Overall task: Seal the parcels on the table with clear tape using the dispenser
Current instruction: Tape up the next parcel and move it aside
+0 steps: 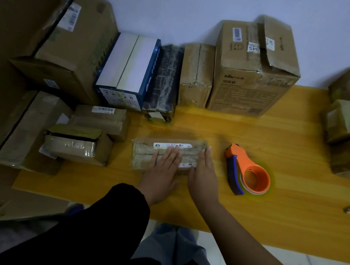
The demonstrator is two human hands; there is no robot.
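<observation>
Orange plastic tape dispenser with a blue handle (pixel 249 172) lies just right of the right hand (pixel 205 174), long axis running away from the person, handle side nearest its fingers. Right hand and left hand (pixel 161 172) rest straight fingers flat on the small brown tape-wrapped parcel (pixel 146 153).

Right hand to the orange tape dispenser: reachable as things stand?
Probably yes. The right hand rests flat on the right end of the small parcel and holds nothing. The orange tape dispenser lies just to its right on the table, with nothing between them.
</observation>
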